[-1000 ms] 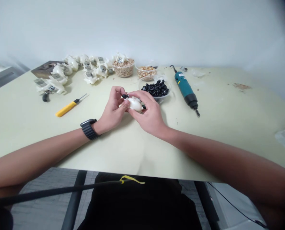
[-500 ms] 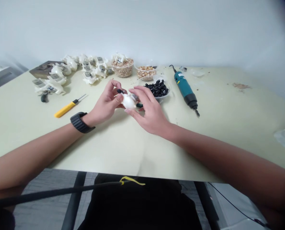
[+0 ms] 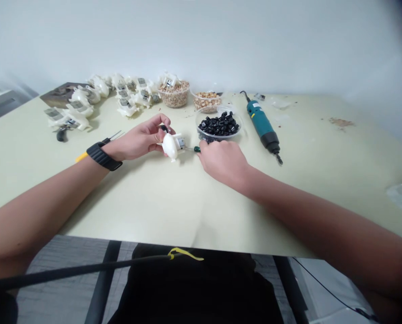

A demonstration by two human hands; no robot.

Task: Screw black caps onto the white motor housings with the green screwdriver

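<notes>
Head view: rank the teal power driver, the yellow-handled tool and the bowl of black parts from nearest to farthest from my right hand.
From the right hand:
1. Bowl of black parts: just beyond the knuckles.
2. Teal power driver: off to the right, lying on the table.
3. Yellow-handled tool: far over on the left, partly hidden by the left wrist.

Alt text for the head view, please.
The left hand holds a white plastic part; the right hand points a green-handled tool at it. Behind are a bowl of black pieces and a teal power tool.
</notes>
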